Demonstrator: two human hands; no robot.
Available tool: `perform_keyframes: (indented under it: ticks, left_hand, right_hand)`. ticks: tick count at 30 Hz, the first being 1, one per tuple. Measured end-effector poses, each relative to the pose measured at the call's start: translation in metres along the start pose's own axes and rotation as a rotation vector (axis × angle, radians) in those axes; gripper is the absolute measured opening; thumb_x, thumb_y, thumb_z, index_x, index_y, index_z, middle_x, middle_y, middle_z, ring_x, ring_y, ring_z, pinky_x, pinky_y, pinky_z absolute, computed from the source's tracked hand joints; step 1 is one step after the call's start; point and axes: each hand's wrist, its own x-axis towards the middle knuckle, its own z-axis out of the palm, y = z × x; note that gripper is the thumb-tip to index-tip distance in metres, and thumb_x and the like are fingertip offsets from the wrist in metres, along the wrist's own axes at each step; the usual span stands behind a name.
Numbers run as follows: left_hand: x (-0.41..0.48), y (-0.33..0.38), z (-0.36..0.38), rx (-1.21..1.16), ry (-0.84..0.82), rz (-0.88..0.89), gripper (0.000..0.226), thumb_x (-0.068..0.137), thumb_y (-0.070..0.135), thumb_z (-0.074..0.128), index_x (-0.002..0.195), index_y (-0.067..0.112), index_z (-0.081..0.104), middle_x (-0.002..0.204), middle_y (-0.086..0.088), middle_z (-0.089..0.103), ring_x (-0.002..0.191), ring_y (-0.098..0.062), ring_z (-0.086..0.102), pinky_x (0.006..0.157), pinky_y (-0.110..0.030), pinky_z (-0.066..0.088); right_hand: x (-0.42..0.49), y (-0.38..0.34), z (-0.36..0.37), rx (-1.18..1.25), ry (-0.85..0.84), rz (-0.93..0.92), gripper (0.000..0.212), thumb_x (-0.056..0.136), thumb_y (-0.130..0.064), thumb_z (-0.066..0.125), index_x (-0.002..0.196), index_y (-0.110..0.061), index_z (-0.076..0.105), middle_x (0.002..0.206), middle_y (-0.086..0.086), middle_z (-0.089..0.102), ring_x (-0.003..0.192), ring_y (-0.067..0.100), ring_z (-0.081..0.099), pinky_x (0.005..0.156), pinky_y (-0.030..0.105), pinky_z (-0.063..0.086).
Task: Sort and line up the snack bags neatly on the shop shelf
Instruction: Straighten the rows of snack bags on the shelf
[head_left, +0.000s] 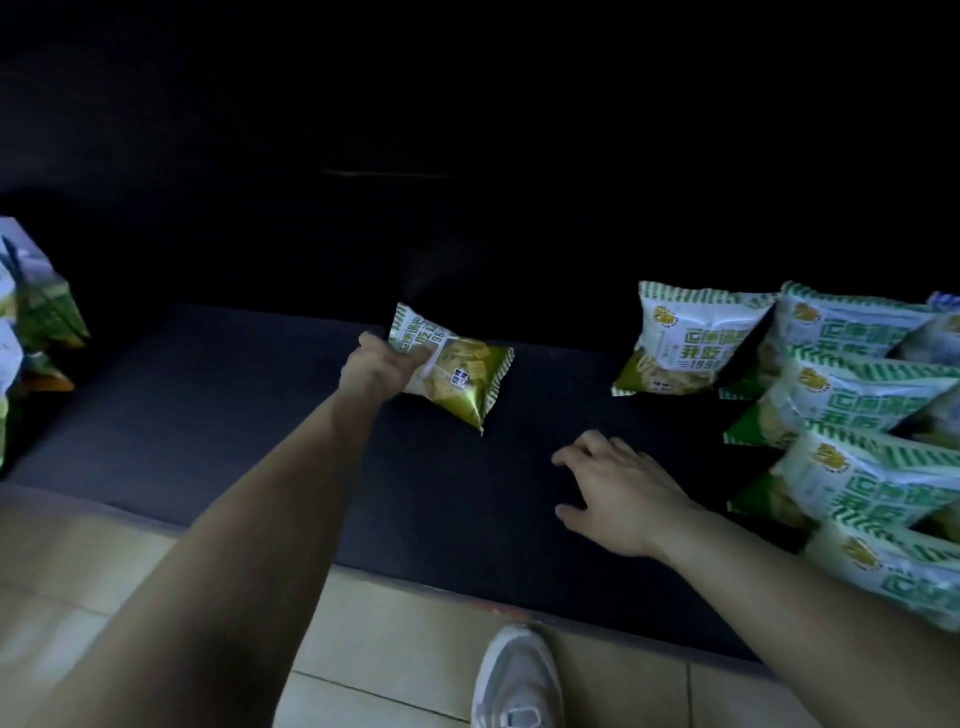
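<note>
While left hand (375, 370) pinches snack bag (451, 370) by one edge | right hand (610, 486) spread, empty | risk: bag slips onto shelf (208, 415) crooked

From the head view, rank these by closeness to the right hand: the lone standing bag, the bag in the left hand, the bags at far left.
1. Lone standing bag, just beyond the right hand.
2. Bag in the left hand, mid-shelf.
3. Far-left bags, at the shelf's opposite end.

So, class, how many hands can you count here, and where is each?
2. The left hand grips a snack bag mid-shelf. The right hand hovers open over the dark shelf, beside the stacked bags.
</note>
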Motion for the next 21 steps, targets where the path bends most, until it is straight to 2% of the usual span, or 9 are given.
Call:
perform_keyframes:
  ticks: [1, 3, 5, 6, 10, 12, 15, 17, 21]
  left_hand:
    - [0.003, 0.002, 0.000, -0.017, -0.017, -0.035, 0.103, 0.070, 0.072, 0.070, 0.139, 0.003, 0.035, 0.139, -0.018, 0.049, 0.125, -0.034, 0.050, 0.099, -0.043, 0.043]
    - [0.003, 0.005, 0.000, -0.033, -0.035, -0.044, 0.111, 0.045, 0.082, 0.076, 0.125, 0.008, 0.055, 0.124, -0.012, 0.064, 0.112, -0.030, 0.060, 0.098, -0.041, 0.047]
    - [0.000, 0.007, 0.002, 0.005, -0.038, 0.050, 0.101, 0.028, 0.085, 0.076, 0.102, 0.018, 0.068, 0.102, -0.003, 0.072, 0.095, -0.023, 0.066, 0.093, -0.043, 0.052]
    - [-0.009, 0.010, 0.002, 0.047, -0.038, 0.112, 0.093, 0.031, 0.081, 0.079, 0.101, 0.021, 0.067, 0.100, 0.000, 0.071, 0.092, -0.020, 0.066, 0.090, -0.042, 0.054]
    - [-0.068, 0.034, -0.003, 0.370, 0.010, 0.418, 0.089, 0.050, 0.067, 0.083, 0.123, 0.027, 0.049, 0.115, 0.002, 0.055, 0.103, -0.022, 0.058, 0.085, -0.041, 0.051]
    - [-0.096, 0.048, -0.002, 0.507, 0.020, 0.574, 0.084, 0.058, 0.060, 0.083, 0.127, 0.030, 0.045, 0.116, 0.004, 0.056, 0.103, -0.021, 0.057, 0.082, -0.039, 0.050]
    - [-0.135, 0.076, 0.000, 0.541, -0.015, 0.689, 0.084, 0.061, 0.058, 0.083, 0.129, 0.032, 0.042, 0.112, 0.008, 0.058, 0.100, -0.017, 0.057, 0.080, -0.037, 0.050]
    - [-0.156, 0.095, 0.008, 0.593, -0.036, 0.773, 0.087, 0.060, 0.061, 0.083, 0.131, 0.033, 0.041, 0.113, 0.008, 0.059, 0.100, -0.016, 0.056, 0.083, -0.037, 0.049]
    - [-0.181, 0.124, 0.042, 0.820, -0.008, 0.932, 0.088, 0.064, 0.063, 0.078, 0.137, 0.035, 0.039, 0.128, 0.005, 0.055, 0.116, -0.022, 0.051, 0.093, -0.038, 0.040]
  right_hand:
    - [0.000, 0.003, 0.001, 0.000, -0.006, 0.003, 0.063, 0.094, -0.048, 0.056, 0.150, -0.028, 0.034, 0.144, -0.004, 0.035, 0.132, 0.020, 0.039, 0.109, 0.039, 0.037]
    - [-0.002, 0.008, 0.000, -0.006, -0.008, 0.008, 0.063, 0.094, -0.048, 0.056, 0.150, -0.028, 0.034, 0.144, -0.004, 0.035, 0.132, 0.020, 0.039, 0.109, 0.039, 0.037]
    - [-0.007, 0.012, -0.007, -0.021, -0.005, 0.014, 0.063, 0.094, -0.049, 0.056, 0.150, -0.028, 0.034, 0.145, -0.003, 0.034, 0.132, 0.021, 0.039, 0.108, 0.039, 0.037]
    - [-0.010, 0.014, -0.012, -0.034, 0.000, 0.016, 0.063, 0.094, -0.049, 0.055, 0.150, -0.028, 0.034, 0.145, -0.003, 0.034, 0.131, 0.022, 0.039, 0.108, 0.039, 0.037]
    - [-0.035, 0.023, -0.046, -0.096, 0.044, 0.004, 0.063, 0.094, -0.049, 0.054, 0.150, -0.028, 0.034, 0.144, -0.001, 0.036, 0.130, 0.022, 0.038, 0.105, 0.040, 0.037]
    - [-0.056, 0.030, -0.067, -0.138, 0.070, -0.004, 0.063, 0.095, -0.049, 0.052, 0.151, -0.027, 0.031, 0.148, 0.001, 0.034, 0.134, 0.023, 0.036, 0.108, 0.041, 0.035]
    - [-0.094, 0.050, -0.093, -0.195, 0.111, 0.015, 0.066, 0.096, -0.050, 0.052, 0.153, -0.027, 0.029, 0.154, 0.002, 0.031, 0.139, 0.025, 0.033, 0.112, 0.042, 0.034]
    - [-0.117, 0.070, -0.102, -0.211, 0.143, 0.055, 0.067, 0.096, -0.051, 0.052, 0.154, -0.026, 0.028, 0.150, 0.002, 0.034, 0.136, 0.025, 0.036, 0.110, 0.041, 0.036]
    - [-0.145, 0.119, -0.104, -0.203, 0.227, 0.176, 0.071, 0.095, -0.052, 0.055, 0.154, -0.022, 0.028, 0.152, 0.005, 0.034, 0.138, 0.027, 0.036, 0.109, 0.040, 0.037]
